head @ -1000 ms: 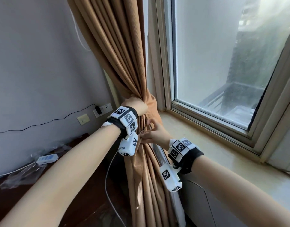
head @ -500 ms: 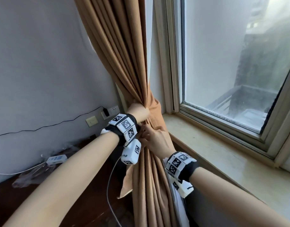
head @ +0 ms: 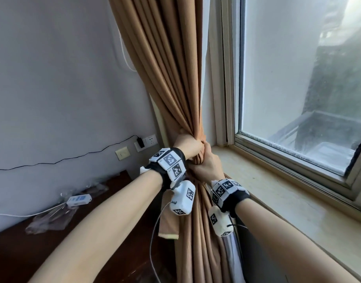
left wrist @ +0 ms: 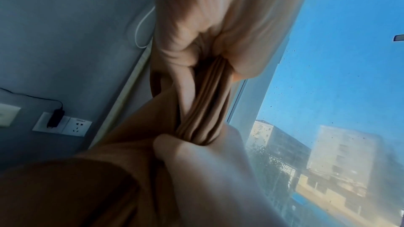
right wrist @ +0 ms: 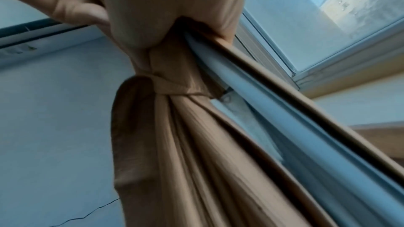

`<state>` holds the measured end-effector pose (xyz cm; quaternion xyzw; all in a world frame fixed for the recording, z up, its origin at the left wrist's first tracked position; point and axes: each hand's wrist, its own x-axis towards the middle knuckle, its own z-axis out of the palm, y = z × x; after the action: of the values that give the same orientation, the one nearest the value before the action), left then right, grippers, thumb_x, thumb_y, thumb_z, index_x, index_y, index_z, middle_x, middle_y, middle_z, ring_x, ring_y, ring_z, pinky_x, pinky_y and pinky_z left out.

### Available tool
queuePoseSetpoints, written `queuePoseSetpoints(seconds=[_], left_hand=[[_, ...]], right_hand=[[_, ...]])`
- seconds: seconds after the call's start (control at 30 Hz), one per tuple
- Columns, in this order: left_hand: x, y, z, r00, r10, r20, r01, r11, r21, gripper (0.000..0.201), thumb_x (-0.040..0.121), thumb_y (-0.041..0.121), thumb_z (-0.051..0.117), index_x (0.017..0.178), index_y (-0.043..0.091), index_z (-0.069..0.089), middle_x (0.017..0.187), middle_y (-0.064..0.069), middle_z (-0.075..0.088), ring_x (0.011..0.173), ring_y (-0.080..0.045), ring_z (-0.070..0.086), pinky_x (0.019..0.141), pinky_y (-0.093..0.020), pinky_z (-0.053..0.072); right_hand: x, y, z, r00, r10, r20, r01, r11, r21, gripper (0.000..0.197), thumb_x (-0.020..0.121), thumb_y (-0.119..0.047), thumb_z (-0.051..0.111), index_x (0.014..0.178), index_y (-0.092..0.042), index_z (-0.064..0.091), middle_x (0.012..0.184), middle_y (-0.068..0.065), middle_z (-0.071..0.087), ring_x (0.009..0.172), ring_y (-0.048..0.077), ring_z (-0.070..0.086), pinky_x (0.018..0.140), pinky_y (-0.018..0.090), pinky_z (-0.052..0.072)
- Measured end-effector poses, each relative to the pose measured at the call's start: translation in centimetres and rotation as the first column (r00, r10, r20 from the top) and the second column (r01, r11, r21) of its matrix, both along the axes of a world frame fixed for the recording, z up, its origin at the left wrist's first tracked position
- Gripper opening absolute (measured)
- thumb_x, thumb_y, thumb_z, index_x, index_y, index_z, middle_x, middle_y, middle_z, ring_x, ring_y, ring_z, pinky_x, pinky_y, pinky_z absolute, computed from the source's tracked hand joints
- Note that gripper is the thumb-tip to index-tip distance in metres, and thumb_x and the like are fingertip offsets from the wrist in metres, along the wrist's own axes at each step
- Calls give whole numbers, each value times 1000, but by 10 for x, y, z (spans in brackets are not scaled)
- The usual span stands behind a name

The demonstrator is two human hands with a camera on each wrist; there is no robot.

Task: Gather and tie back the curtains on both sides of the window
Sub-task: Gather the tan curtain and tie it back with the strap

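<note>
Both hands squeeze the brown curtain (head: 175, 82) at its middle, in the center of the frame: the left hand (head: 187, 145) on top, the right hand (head: 206, 166) just under it. A brown tie band (right wrist: 174, 86) already goes around the bunch, so this side looks almost tied. I think the other side, not in view, is still left.

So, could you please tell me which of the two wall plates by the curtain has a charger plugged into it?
The white socket, the plate nearer the curtain, carries the black charger and its cable. The beige plate to its left has nothing plugged in.
</note>
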<state>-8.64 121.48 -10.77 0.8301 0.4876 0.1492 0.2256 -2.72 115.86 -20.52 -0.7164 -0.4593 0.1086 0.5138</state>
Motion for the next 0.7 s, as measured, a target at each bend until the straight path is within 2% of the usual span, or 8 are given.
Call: queuePoseSetpoints(seconds=[0.1, 0.2, 0.27, 0.33, 0.4, 0.53, 0.63, 0.7], left_hand=[[1, -1, 2, 999, -18, -32, 18, 1000, 17, 54, 94, 35, 49, 135, -1, 46, 124, -15, 62, 114, -30, 58, 88, -28, 47], [-9, -5, 9, 994, -64, -91, 68, 997, 48, 54, 93, 50, 45, 127, 9, 56, 114, -11, 66, 104, -27, 63, 83, -25, 47], [-19, 0, 8, 988, -154, 28, 156, 985, -71, 57, 89, 55, 55, 126, 12, 56, 114, -2, 63, 99, -22, 65, 78, -27, 55], [-36, 8, 9, 962, -206, 177, 247, 935, -254, 71, 84, 52, 64, 138, 10, 43, 127, 2, 51, 114, -22, 59, 78, -30, 56], [-55, 21, 4, 939, -217, 267, 298, 902, -313, 72, 85, 45, 66, 142, 12, 37, 138, -1, 49, 120, -19, 55, 81, -29, 54], [-80, 40, -27, 933, -131, 336, 208, 957, -203, 41, 83, 27, 74, 116, 16, 53, 115, -5, 60, 99, -16, 60, 81, -35, 54], [-79, 45, -62, 953, -131, 273, 192, 959, -211, 34, 76, 23, 80, 101, 19, 57, 100, -7, 63, 85, -19, 60, 79, -38, 54], [-74, 40, -83, 957, -172, 234, 228, 945, -236, 30, 75, 22, 81, 97, 17, 61, 95, -6, 65, 85, -20, 62, 82, -36, 53]], right_hand=[[4, 1, 1, 996, -57, 71, 58, 998, -8, 66, 72, -19, 63, 133, -17, 37, 95, 19, 69, 93, 40, 62, 76, 37, 48], [7, 0, 3, 996, -53, 65, 55, 998, -24, 61, 71, -10, 59, 130, -14, 42, 92, 21, 68, 88, 40, 61, 73, 36, 48], [13, -4, 3, 996, -45, 78, 47, 999, -24, 58, 71, -8, 58, 127, -13, 44, 91, 21, 68, 88, 41, 61, 72, 36, 49], [23, -4, 3, 998, -45, 53, 46, 999, -8, 57, 71, -7, 58, 127, -12, 46, 89, 20, 69, 88, 42, 62, 72, 38, 50], [30, -4, 1, 997, -58, 55, 59, 998, -2, 58, 72, -7, 59, 129, -13, 48, 92, 20, 70, 91, 43, 62, 74, 37, 50], [34, -5, -1, 997, -45, 66, 45, 999, 3, 55, 74, -6, 59, 127, -13, 50, 94, 20, 69, 92, 43, 61, 69, 30, 43], [30, -6, 0, 997, -22, 75, 21, 1000, 20, 57, 75, -4, 58, 130, -11, 49, 93, 19, 70, 92, 41, 61, 68, 25, 38], [27, -7, 1, 996, -17, 86, 15, 1000, 27, 59, 74, -4, 58, 132, -13, 48, 93, 17, 70, 92, 40, 61, 68, 23, 37]])
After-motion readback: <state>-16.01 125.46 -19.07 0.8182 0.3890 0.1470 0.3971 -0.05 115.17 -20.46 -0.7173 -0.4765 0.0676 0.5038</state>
